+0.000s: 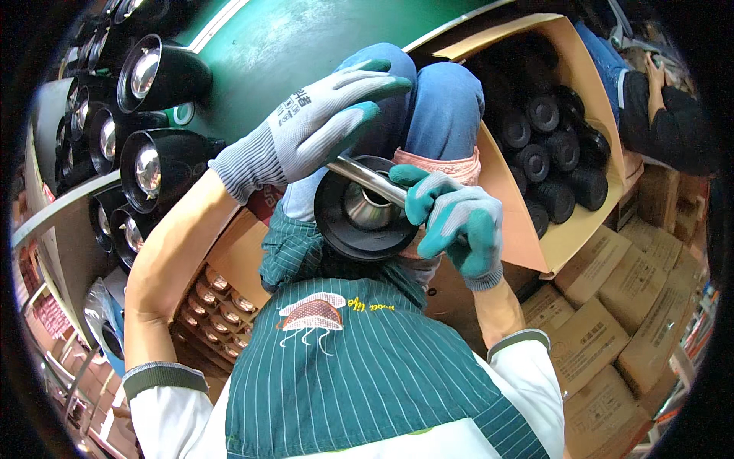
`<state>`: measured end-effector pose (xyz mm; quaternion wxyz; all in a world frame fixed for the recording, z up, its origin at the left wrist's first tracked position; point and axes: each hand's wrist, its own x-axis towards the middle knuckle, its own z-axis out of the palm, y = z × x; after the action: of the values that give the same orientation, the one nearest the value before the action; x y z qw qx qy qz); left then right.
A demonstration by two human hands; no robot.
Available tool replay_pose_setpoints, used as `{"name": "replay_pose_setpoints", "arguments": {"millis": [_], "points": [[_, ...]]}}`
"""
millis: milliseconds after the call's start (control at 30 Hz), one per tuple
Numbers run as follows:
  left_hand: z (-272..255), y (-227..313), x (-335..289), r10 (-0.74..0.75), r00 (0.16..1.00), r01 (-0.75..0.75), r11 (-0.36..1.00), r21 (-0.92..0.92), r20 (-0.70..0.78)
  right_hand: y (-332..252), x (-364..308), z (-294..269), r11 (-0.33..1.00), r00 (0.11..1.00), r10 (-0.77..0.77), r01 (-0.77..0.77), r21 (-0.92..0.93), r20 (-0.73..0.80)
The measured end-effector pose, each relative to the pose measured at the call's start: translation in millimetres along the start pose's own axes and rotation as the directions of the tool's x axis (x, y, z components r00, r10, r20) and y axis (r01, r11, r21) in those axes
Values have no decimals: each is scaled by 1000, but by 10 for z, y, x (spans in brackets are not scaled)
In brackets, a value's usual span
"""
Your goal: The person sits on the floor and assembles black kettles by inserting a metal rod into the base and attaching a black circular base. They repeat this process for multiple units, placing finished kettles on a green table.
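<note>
In my lap rests a black, bell-shaped housing [336, 218] with a shiny metal neck [368, 208] in its middle. A smooth metal rod or tube [371, 180] lies slantwise across its mouth. My right hand [462, 222], in a grey glove with green fingertips, is closed round the rod's right end. My left hand [329, 118], gloved the same way, is beyond the rod's other end with its fingers stretched out. Whether the left palm touches the rod's tip is hard to see.
Black housings with shiny insides [145, 164] stand on a rack at left, beside a green surface [260, 53]. An open carton [569, 245] at right holds several black round parts [562, 149]. A box of coppery parts [218, 306] and stacked cartons [589, 329] flank me. Another person's arm [656, 88] shows far right.
</note>
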<state>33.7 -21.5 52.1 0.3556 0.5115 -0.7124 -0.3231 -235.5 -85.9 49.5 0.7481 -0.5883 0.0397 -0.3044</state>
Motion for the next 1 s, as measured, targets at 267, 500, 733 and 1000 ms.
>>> {"name": "replay_pose_setpoints", "arguments": {"millis": [267, 500, 733, 1000], "points": [[91, 527, -51, -86, 991, 105, 972, 210, -98, 571, 4, -771, 896, 931, 354, -309, 319, -94], [377, 780, -138, -319, 895, 286, 947, -146, -312, 724, 100, -705, 999, 996, 49, -48, 20, -79], [271, -83, -188, -112, 982, 137, 975, 173, -149, 18, -96, -99, 997, 996, 39, -33, 69, -81], [277, -152, 616, -185, 959, 184, 983, 27, 213, -332, 67, -6, 805, 870, 137, 181, -566, 473]]}}
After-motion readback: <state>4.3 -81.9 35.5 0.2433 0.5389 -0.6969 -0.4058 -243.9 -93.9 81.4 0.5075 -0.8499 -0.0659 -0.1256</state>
